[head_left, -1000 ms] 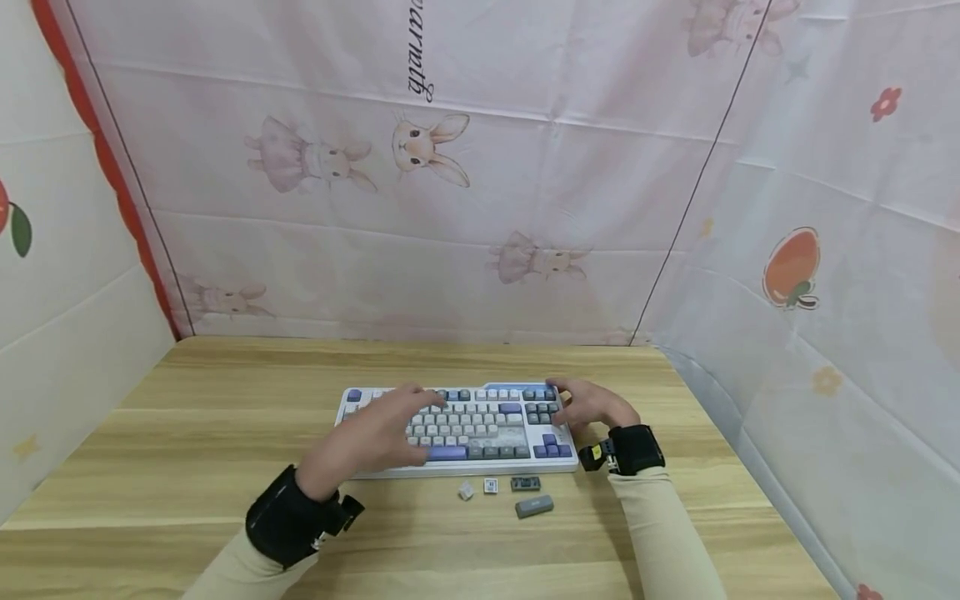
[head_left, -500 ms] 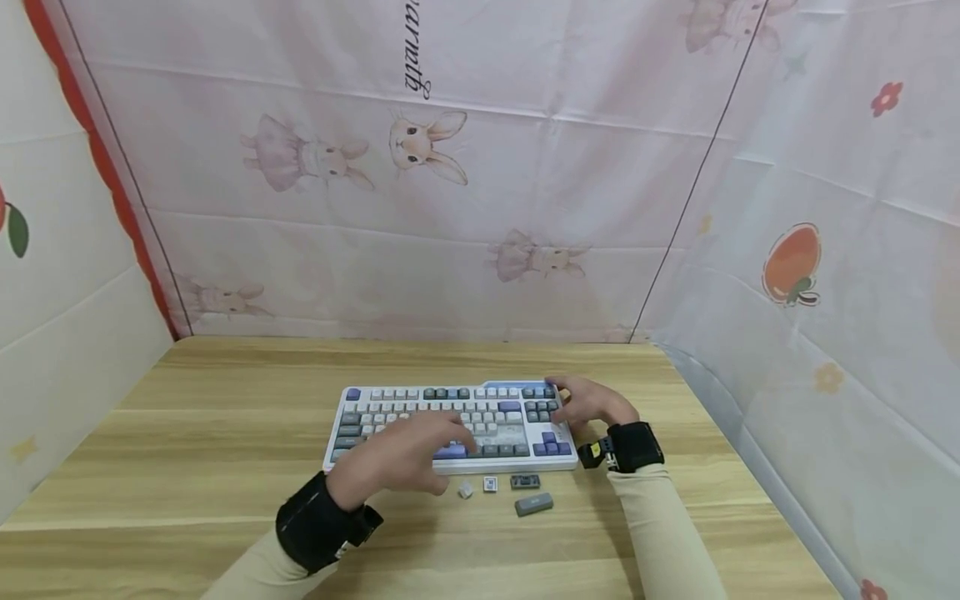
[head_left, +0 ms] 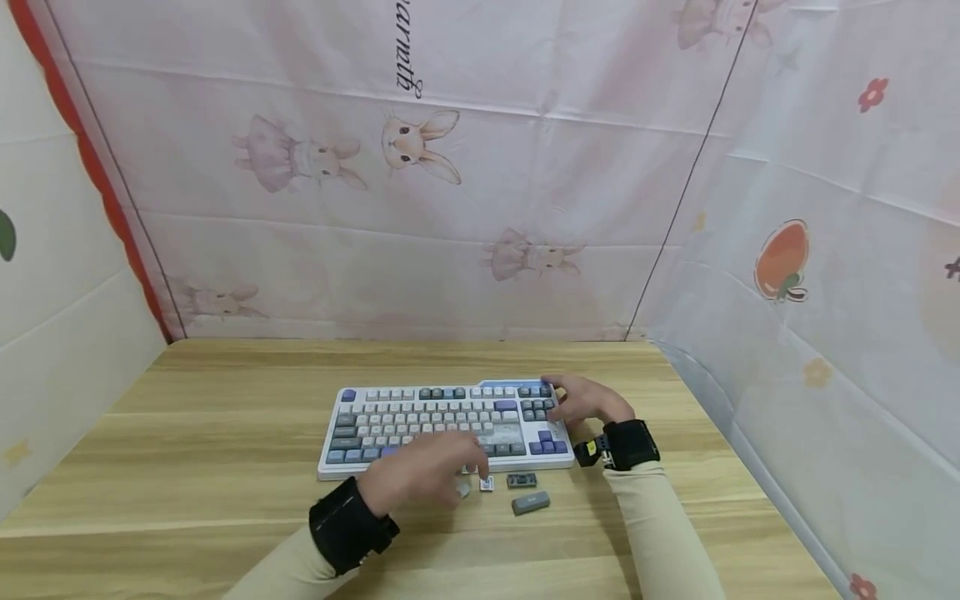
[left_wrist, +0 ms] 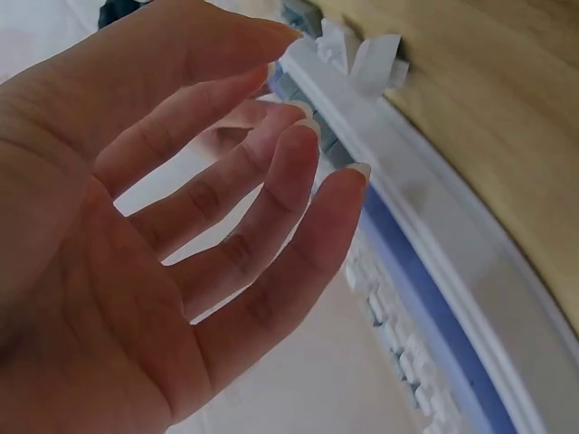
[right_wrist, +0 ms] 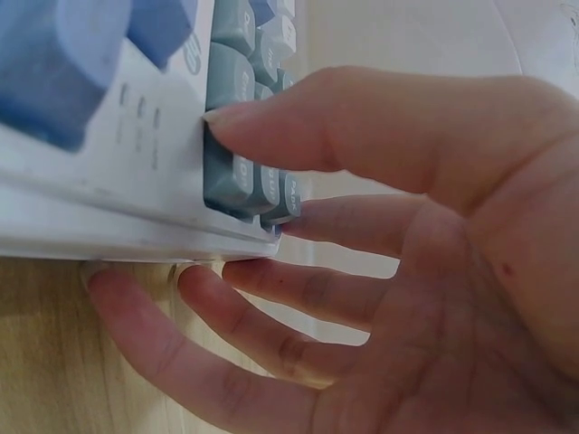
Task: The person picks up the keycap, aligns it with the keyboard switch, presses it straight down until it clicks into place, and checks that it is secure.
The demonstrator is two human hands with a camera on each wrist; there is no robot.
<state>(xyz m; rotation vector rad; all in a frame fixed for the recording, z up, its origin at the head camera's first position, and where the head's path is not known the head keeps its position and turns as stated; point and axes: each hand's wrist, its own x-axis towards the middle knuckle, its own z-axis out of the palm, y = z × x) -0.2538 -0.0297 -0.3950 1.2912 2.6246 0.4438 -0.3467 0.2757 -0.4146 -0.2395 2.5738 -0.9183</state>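
A white keyboard (head_left: 536, 429) with white, grey and purple keys lies on the table. My left hand (head_left: 427, 468) hovers over its front edge with fingers loosely bent and nothing between them, as the left wrist view confirms. Its fingertips are close to two small loose pieces: a white square keycap (head_left: 487, 483) and a pale keycap-like piece (head_left: 463, 488), partly hidden. My right hand (head_left: 588, 400) holds the keyboard's right end. In the right wrist view, the thumb rests against a grey key (right_wrist: 228, 172), and other fingertips meet the white side wall (right_wrist: 163, 237).
Two longer grey keycaps lie in front of the keyboard: one underside up (head_left: 521, 481), one top up (head_left: 531, 502). The wooden table (head_left: 225, 417) is surrounded by printed cloth walls (head_left: 337, 267) at the back and sides.
My left hand has moved right and toward me, from over the keyboard's left half to its front edge by the loose keycaps. The right hand stays at the keyboard's right end.
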